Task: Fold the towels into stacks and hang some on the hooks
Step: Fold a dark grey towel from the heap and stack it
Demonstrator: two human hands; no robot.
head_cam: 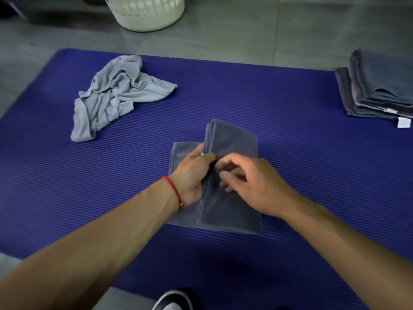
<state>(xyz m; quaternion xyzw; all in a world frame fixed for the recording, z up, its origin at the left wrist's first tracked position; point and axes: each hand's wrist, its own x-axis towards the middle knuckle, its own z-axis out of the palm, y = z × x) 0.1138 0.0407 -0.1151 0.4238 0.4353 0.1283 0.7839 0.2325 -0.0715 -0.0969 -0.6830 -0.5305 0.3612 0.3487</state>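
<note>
Lying under both hands, dark towel (225, 211), left hand (194, 175) and right hand (248, 182) pinching its fold.

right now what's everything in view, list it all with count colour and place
ribbed foam mat: one, deep blue, spread on the grey floor
dark grey towel being folded: one, mat centre, under both hands
crumpled light grey towel: one, mat's far left
stack of folded dark grey towels: one stack, mat's far right edge
perforated plastic laundry basket: one, white, on floor beyond mat
shoe: one, black and white, bottom edge
red string bracelet: one, left wrist
left hand: pinching the fold
right hand: on the towel
</note>
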